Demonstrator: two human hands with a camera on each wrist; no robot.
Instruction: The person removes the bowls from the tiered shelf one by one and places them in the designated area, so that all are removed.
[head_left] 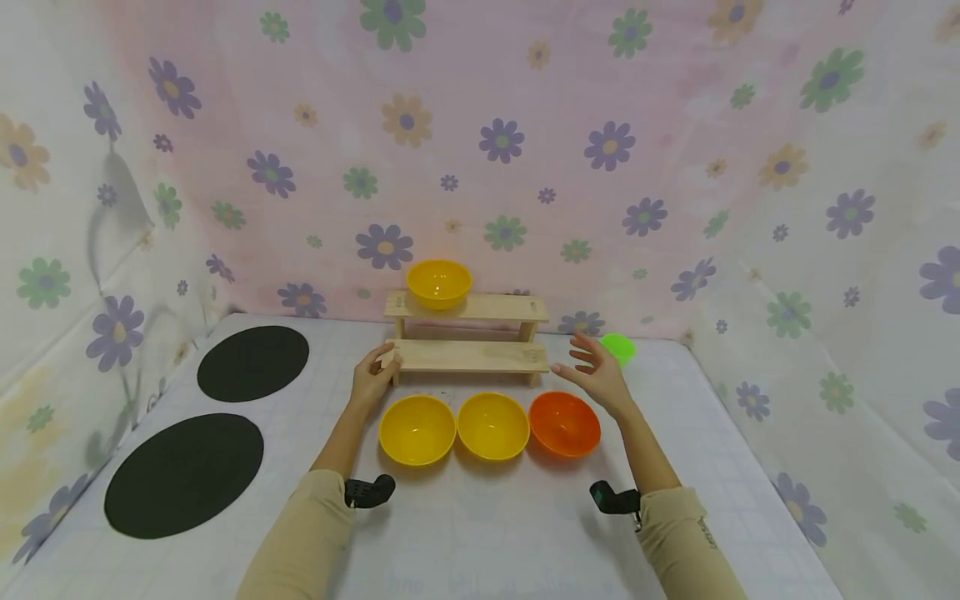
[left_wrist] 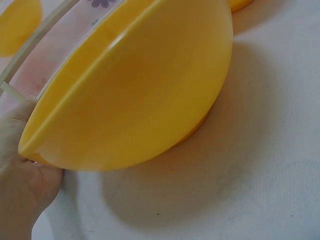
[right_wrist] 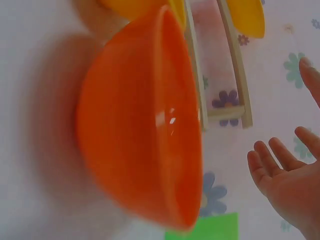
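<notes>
A two-step wooden shelf (head_left: 465, 357) stands against the back of the table. My left hand (head_left: 372, 379) grips the left end of its lower step, thumb on the front edge. In the left wrist view that hand's fingers are hidden behind a yellow bowl (left_wrist: 135, 90). My right hand (head_left: 597, 375) is held beside the shelf's right end, fingers spread, nothing in it. Before the shelf sit a left yellow bowl (head_left: 417, 430), a middle yellow bowl (head_left: 492, 427) and an orange bowl (head_left: 564, 424) in a row. Another yellow bowl (head_left: 438, 284) rests on the upper step, towards the left.
Behind my right hand is a bright green object (head_left: 618, 347), partly covered. Two black round mats (head_left: 183, 475) lie on the left of the white table (head_left: 480, 533). Flower-printed cloth (head_left: 465, 108) walls in the back and sides.
</notes>
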